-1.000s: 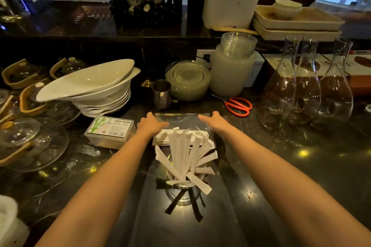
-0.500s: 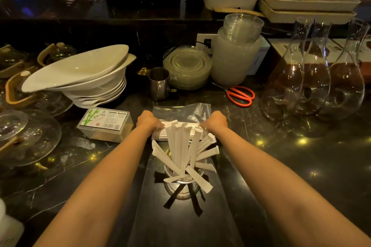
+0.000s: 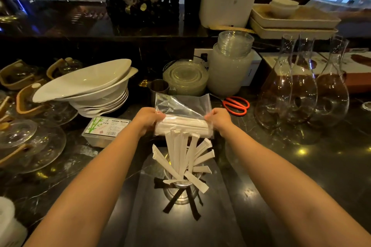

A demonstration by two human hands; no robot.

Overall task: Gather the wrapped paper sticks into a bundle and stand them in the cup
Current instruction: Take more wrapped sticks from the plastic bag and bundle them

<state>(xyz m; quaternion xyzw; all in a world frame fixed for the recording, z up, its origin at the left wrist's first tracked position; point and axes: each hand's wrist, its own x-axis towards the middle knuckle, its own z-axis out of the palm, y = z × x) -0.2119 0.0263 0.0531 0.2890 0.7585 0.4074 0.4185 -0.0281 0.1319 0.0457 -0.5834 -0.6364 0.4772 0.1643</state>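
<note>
A clear plastic bag holds a horizontal stack of white wrapped paper sticks. My left hand grips the bag's left end and my right hand grips its right end, holding it above the dark counter. Just in front of the bag stands a clear glass cup with several wrapped sticks fanned out in it, leaning in different directions. The lower part of the bag hides the tips of the tallest sticks.
A stack of white bowls and a toothpick box lie left. A small metal cup, glass plates and a frosted jar stand behind. Orange scissors and glass carafes are right.
Both hands closed on the ends of the bag of sticks and lifted it off the counter, towards me and above the cup.
</note>
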